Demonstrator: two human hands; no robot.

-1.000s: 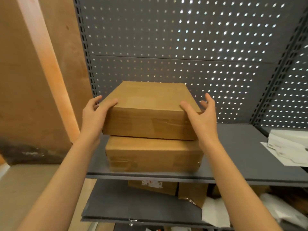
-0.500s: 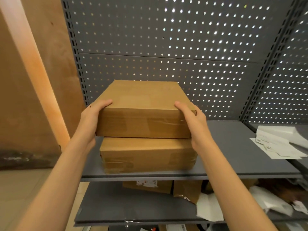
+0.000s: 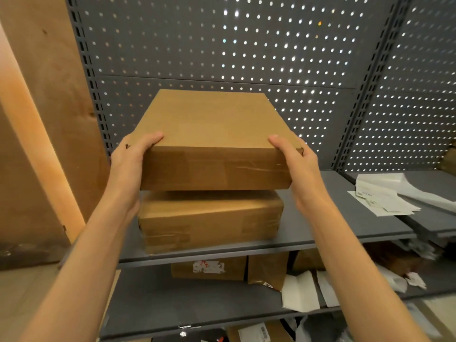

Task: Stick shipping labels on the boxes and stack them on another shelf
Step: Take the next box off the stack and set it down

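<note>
While L hand (image 3: pixel 128 164) & R hand (image 3: pixel 296 166) clasp top box (image 3: pixel 212 134) ends, it sits btwn grips.

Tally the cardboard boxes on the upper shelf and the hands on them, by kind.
Cardboard boxes: 2, the top box stacked on the bottom box
Hands: 2, left hand and right hand, both gripping the top box
Total: 4

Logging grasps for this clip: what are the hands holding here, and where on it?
Both hold the upper brown cardboard box: left hand at its near left corner, right hand at its near right corner, thumbs on top.
</note>
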